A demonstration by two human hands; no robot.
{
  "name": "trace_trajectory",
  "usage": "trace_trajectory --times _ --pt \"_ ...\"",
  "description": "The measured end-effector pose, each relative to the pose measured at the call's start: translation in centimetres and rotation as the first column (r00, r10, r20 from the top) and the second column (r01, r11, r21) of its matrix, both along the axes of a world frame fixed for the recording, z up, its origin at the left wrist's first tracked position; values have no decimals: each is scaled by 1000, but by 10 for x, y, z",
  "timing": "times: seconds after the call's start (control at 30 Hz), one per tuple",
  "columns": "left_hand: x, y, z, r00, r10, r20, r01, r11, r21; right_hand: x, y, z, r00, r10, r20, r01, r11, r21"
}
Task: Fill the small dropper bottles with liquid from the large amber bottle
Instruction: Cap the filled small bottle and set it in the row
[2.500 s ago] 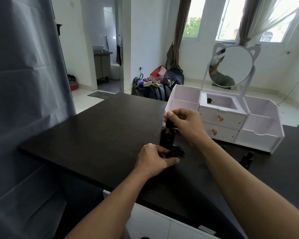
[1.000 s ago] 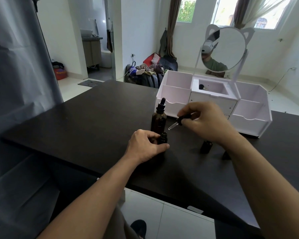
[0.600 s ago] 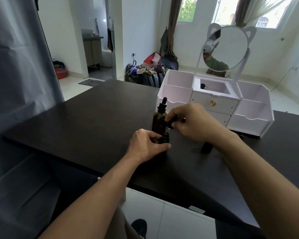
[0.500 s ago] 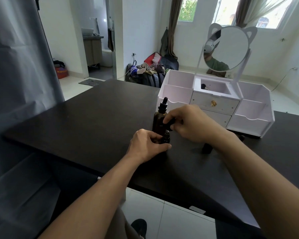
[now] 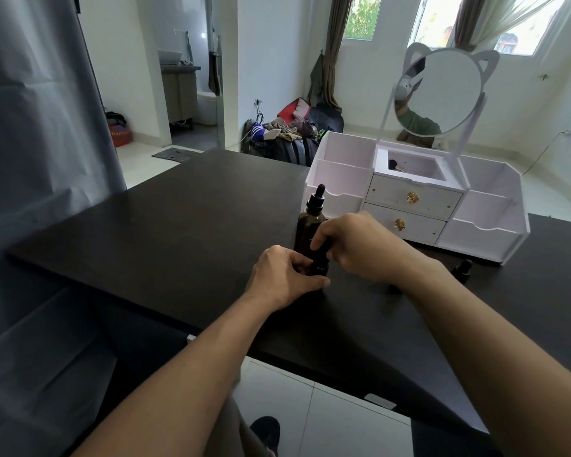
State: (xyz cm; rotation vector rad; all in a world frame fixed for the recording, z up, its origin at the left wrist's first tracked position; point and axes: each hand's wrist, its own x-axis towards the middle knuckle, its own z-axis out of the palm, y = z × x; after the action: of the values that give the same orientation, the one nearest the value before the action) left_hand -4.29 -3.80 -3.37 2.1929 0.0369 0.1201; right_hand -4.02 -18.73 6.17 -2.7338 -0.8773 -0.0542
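The large amber bottle (image 5: 307,227) with a black dropper top stands upright on the black table (image 5: 178,232). Just in front of it stands a small dark dropper bottle (image 5: 320,267). My left hand (image 5: 285,277) grips that small bottle's body from the left. My right hand (image 5: 353,245) pinches the dropper cap sitting on top of it. Another small dropper bottle (image 5: 461,268) lies on the table to the right, and a dark bottle (image 5: 393,287) peeks out behind my right wrist.
A white cosmetic organizer (image 5: 416,202) with two drawers and a round cat-ear mirror (image 5: 439,90) stands at the back right of the table. A grey curtain (image 5: 30,159) hangs at the left. The table's near edge runs below my forearms.
My right hand carried the dropper from mid-air, right of the amber bottle, down onto the small bottle that my left hand holds. The left hand stayed in place.
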Motion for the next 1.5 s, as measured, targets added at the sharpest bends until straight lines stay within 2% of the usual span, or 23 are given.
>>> trace_trajectory --times 0.37,0.57,0.8,0.97,1.1,1.27,1.4,1.5 --pt "3 0 -3 1000 2 -5 -1 999 40 5 9 -6 981 -86 173 116 978 -174" --pt "2 0 -1 1000 2 -1 -2 998 63 2 1 8 997 -53 54 60 989 -135" --pt "3 0 -2 1000 -20 -1 20 997 72 1 3 4 988 -94 119 119 968 -221" --pt "4 -1 -2 1000 -4 13 3 997 73 2 2 4 993 -36 108 57 979 -196" --pt "3 -1 -2 1000 -8 9 7 996 91 3 2 2 980 -86 178 125 968 -219" --pt "2 -1 0 1000 -6 8 6 997 80 2 2 3 995 -42 93 58 982 -178" --pt "0 -1 2 1000 -24 6 23 996 90 2 4 0 987 -65 145 92 978 -188" --pt "-1 -1 3 1000 -24 -3 25 996 82 3 4 1 995 -43 86 59 981 -186"
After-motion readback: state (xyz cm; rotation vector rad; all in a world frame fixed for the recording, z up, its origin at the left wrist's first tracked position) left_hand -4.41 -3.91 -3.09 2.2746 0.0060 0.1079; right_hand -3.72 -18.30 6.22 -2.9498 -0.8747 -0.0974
